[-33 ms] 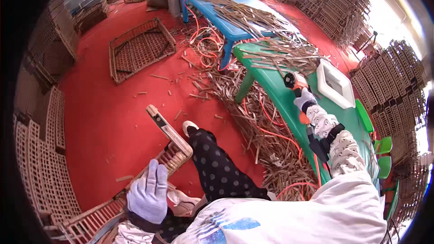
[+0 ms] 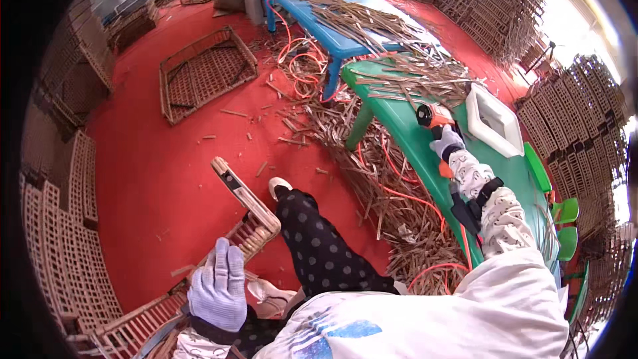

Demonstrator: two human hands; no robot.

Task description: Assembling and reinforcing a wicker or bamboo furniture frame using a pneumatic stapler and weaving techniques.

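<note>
My left hand (image 2: pixel 218 296), in a pale knit glove, is open, its fingers stretched out and close together. It lies over a slatted wooden frame (image 2: pixel 249 201) that slants across my lap, its corner pointing away from me. Whether the palm presses on the frame is hidden. On the green table, my right hand (image 2: pixel 448 141), also gloved, is closed round the grip of an orange and black power tool (image 2: pixel 438 117). The tool's round black end points up and left. Thin wooden strips (image 2: pixel 422 80) lie loose on the tabletop just beyond it.
A white rectangular tray (image 2: pixel 473 119) stands right of the tool on the green table (image 2: pixel 405 136). Behind is a blue table (image 2: pixel 332 36) heaped with strips. Offcuts and an orange hose (image 2: pixel 425 201) litter the floor. Stacked slatted crates (image 2: pixel 578 126) line both sides; one crate (image 2: pixel 209 73) lies on the red floor.
The view shifts very slightly, and my left hand with the wooden frame sits a touch differently. My right hand keeps its grip on the power tool.
</note>
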